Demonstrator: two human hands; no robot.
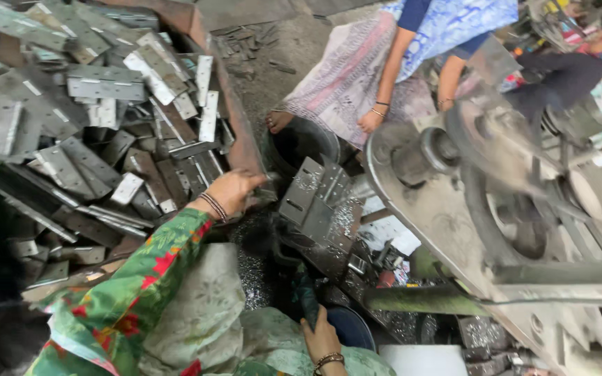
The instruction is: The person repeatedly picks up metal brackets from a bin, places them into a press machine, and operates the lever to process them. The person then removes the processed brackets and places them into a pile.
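Left hand (235, 189) | fingers curled closed on rusty bin edge (238, 132) beside metal hinge plates (99, 87) | right hand (320, 338) | fingers closed around dark handle (306, 299), low near press machine (468, 209).

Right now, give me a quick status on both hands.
Left hand reaching at edge of metal hinge pile. Right hand resting low by lap. Co-worker's hand near press machine.

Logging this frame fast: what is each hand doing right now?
Left hand: closed on a metal plate at the edge of the pile of hinge plates.
Right hand: grip cannot be told.
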